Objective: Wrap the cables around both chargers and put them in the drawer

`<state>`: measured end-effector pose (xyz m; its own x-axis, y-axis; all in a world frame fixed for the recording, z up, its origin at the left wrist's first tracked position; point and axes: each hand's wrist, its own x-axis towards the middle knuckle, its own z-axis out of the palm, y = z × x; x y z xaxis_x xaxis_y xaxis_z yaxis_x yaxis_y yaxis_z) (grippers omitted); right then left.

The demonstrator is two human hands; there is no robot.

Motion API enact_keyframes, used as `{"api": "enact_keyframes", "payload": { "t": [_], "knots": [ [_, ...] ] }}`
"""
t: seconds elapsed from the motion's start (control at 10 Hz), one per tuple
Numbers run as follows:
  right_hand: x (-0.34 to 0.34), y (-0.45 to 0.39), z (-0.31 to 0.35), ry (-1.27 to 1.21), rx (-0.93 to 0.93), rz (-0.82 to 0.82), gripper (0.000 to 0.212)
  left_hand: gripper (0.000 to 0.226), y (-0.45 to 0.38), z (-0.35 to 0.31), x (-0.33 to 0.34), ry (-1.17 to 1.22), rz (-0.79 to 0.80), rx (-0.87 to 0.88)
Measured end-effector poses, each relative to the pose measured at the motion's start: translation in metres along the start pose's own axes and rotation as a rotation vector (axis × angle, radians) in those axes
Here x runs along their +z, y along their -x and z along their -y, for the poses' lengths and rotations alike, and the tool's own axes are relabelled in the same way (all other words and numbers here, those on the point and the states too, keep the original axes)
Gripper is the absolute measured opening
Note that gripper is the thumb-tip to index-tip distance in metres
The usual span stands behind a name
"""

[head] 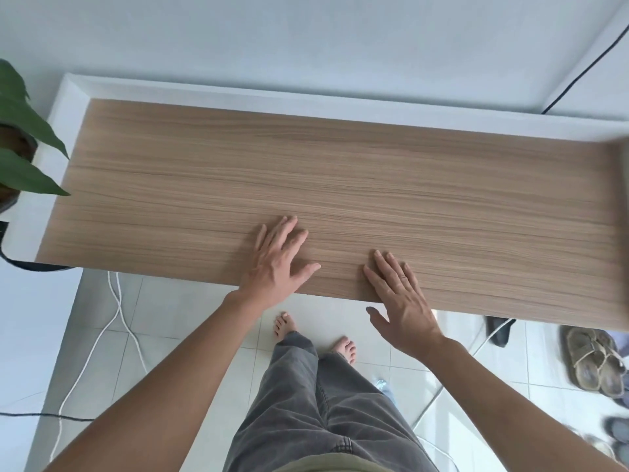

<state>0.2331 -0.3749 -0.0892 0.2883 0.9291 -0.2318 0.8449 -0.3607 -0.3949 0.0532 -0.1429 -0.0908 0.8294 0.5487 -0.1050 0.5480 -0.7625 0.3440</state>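
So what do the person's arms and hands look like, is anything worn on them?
Both forearms are bare, with no sleeves in view. The left hand wears nothing that shows. The right hand has a thin ring on one of its fingers. No watch, bracelet or glove shows on either wrist.

Single view, head-worn, wide-angle. Looks forward and steeply down from standing height over the near edge of a wooden tabletop [340, 185], close enough for both forearms to enter from the bottom corners. Takes in the white wall [306, 39] beyond and the tiled floor [190, 335] directly below.
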Motion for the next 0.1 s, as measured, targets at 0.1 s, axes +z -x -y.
{"api": "enact_keyframes", "payload": {
  "t": [0.1],
  "knots": [
    [-0.0148,-0.0025,0.0044,-0.168,0.026,0.032,0.063,0.070,-0.0326,0.0035,-0.0012,0.075,-0.054,-0.110]
  ]
}}
